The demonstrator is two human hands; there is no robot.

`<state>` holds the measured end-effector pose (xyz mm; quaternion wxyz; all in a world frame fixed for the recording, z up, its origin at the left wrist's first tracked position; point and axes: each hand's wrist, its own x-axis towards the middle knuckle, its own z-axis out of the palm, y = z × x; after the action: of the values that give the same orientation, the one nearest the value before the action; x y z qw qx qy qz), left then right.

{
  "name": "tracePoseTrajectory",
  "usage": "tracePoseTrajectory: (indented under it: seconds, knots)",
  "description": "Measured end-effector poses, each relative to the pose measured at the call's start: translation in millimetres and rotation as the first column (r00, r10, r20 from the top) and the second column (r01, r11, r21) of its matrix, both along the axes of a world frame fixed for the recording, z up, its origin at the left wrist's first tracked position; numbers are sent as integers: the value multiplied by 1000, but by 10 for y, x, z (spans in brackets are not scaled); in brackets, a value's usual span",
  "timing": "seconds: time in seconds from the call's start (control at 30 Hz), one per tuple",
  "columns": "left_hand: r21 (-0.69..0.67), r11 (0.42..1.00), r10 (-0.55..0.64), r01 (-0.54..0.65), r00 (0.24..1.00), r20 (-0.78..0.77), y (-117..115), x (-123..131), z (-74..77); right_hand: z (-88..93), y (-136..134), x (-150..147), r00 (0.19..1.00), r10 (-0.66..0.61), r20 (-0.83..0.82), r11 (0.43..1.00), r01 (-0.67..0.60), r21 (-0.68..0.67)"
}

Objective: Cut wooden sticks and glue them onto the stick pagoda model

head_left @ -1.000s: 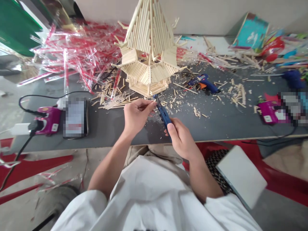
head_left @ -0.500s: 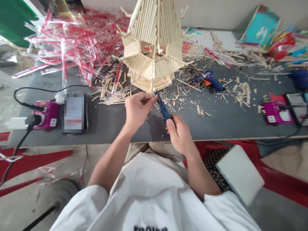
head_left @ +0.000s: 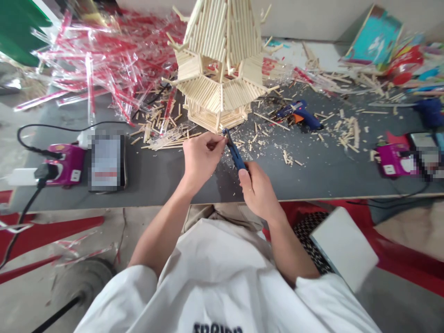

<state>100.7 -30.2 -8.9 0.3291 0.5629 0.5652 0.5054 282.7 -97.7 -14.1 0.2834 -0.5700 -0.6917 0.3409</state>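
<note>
My right hand (head_left: 258, 189) is wrapped round the handle of a blue utility knife (head_left: 236, 155), its tip pointing up and to the left. With thumb and forefinger pinched, my left hand (head_left: 203, 155) holds what looks like a small wooden stick, mostly hidden by the fingers, against the knife's tip. Both hands meet just in front of a pagoda-like model (head_left: 222, 95) built from pale wooden sticks. Its lower rim stands right behind my fingertips.
Red-and-clear plastic wrappers (head_left: 114, 60) pile up at the back left. A blue glue gun (head_left: 303, 115) lies right of the model among stick scraps (head_left: 350, 136). A phone (head_left: 107, 162) and a purple power adapter (head_left: 67, 164) are at left; another purple adapter (head_left: 395, 159) sits at right.
My left hand has shifted slightly to the right. The knife and my right hand have moved very little; the model stands as before.
</note>
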Motion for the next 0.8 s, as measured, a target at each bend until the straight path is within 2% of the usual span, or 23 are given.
tracePoseTrajectory:
  seconds: [0.07,0.13,0.3,0.4,0.53,0.67,0.8]
  knots:
    - [7,1000,19,-19,999,-42,-9,4,-17,-5,9,1,1000,4,-24,1000,-5,-8]
    - [-4,999,32,-32,999,-21,-12,3,-43,-3,7,-1,999,-4,-52,1000,3,-18]
    - [-108,994,-3,32,965,263,27,-36,-127,26,-36,-18,998,-25,-65,999,24,-27]
    - [-98,993,-33,71,939,341,54,-54,-163,38,-58,-22,997,-18,-79,1000,17,-23]
    - [-78,990,-85,120,933,350,52,-35,-172,35,-71,-16,993,-24,-113,999,21,-27]
    - [-86,968,-204,237,936,287,23,17,-147,35,-75,0,991,-8,-137,1000,4,-29]
    - [-89,946,-275,313,914,297,-10,69,-126,37,-85,10,989,-4,-151,1000,0,-28]
